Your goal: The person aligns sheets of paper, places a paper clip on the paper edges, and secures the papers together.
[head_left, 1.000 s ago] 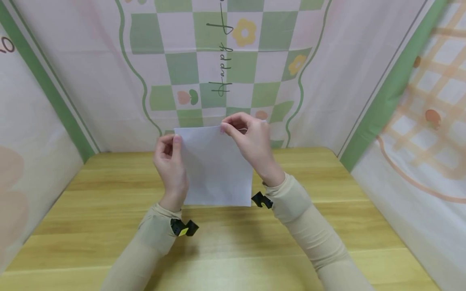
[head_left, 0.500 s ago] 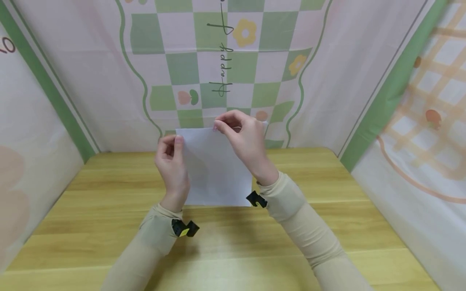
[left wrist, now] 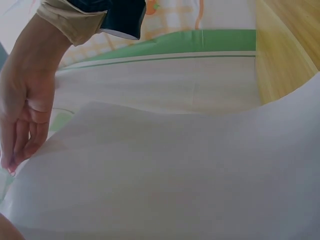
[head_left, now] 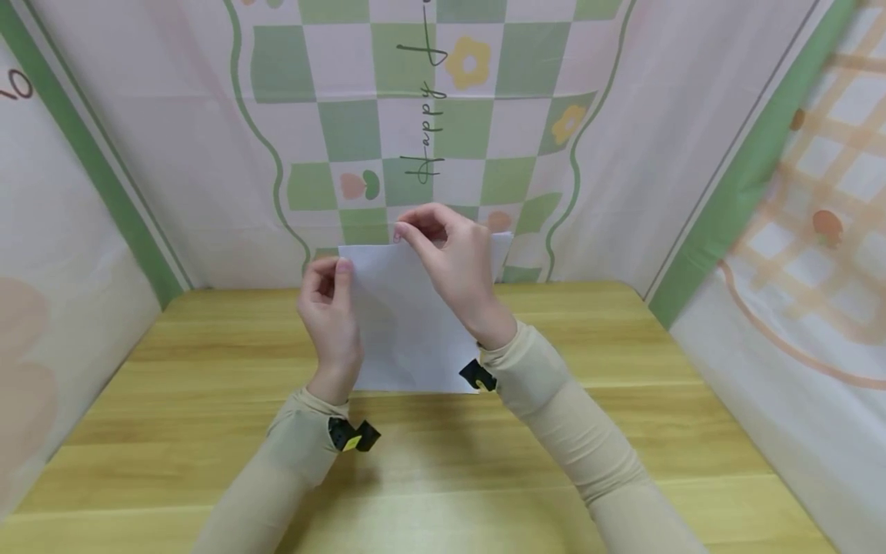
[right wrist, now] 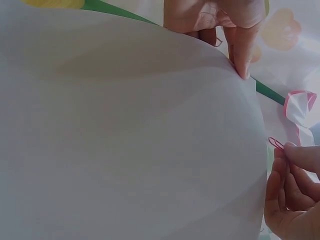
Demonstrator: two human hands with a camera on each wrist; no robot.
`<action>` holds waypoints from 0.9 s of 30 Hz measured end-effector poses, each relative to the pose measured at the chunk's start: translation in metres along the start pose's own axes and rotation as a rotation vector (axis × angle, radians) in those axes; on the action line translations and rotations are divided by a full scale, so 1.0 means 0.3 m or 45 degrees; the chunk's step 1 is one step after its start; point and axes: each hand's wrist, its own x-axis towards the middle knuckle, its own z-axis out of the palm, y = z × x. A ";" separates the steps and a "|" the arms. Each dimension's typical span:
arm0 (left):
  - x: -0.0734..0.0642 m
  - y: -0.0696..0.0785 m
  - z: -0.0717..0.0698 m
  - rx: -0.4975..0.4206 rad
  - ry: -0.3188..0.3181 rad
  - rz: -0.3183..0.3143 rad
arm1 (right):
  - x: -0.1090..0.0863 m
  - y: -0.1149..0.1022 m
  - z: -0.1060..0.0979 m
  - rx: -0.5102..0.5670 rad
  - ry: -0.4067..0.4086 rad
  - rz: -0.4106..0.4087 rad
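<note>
A white sheet of paper [head_left: 408, 331] hangs upright before me in the head view, its upper left corner pinched by my left hand [head_left: 331, 323] between thumb and fingers. My right hand [head_left: 457, 265] is at the sheet's top edge, thumb and forefinger together. Between those fingertips, in the right wrist view, a small red paper clip [right wrist: 276, 143] sticks out just beside the paper's edge, apart from it. From the left wrist, the right hand [left wrist: 29, 107] appears at the far side of the sheet. A small loop near the left hand's curled fingers is too unclear to name.
Below the hands lies a wooden table [head_left: 429, 477]. Patterned cloth [head_left: 401, 123] walls it off at the back and both sides. Black wrist cameras [head_left: 354, 435] sit on both sleeves.
My right hand has slid left along the paper's top edge, closer to my left hand. The sheet's upper right corner now shows beyond it. The left hand has barely shifted.
</note>
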 end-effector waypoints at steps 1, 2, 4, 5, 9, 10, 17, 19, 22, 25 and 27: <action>0.000 0.000 0.000 -0.001 -0.001 0.000 | 0.001 0.000 0.002 -0.007 0.001 -0.006; 0.000 0.000 0.000 -0.001 -0.001 0.001 | 0.002 0.001 0.005 -0.014 0.001 -0.012; -0.001 0.000 0.001 0.003 0.001 0.002 | 0.004 0.002 0.010 -0.029 -0.001 -0.027; -0.001 0.000 0.001 0.005 0.002 0.005 | 0.004 0.003 0.012 -0.035 -0.004 -0.034; -0.001 0.000 0.001 0.007 0.004 0.009 | 0.007 0.004 0.020 -0.062 -0.012 -0.040; -0.001 0.000 0.001 0.007 0.002 0.007 | 0.007 0.004 0.022 -0.066 -0.015 -0.038; -0.005 0.003 -0.001 0.054 -0.018 -0.004 | 0.007 0.007 0.037 -0.062 -0.022 -0.022; -0.005 0.003 -0.001 0.057 -0.018 -0.002 | 0.007 0.008 0.040 -0.067 -0.018 -0.021; -0.004 0.000 -0.003 0.050 -0.015 0.000 | 0.005 0.009 0.046 -0.077 -0.016 -0.026; -0.003 -0.004 -0.005 0.042 -0.012 0.005 | 0.003 0.005 0.050 -0.083 -0.015 -0.035; -0.003 -0.007 -0.006 0.040 -0.014 0.011 | 0.001 0.002 0.054 -0.085 -0.015 -0.040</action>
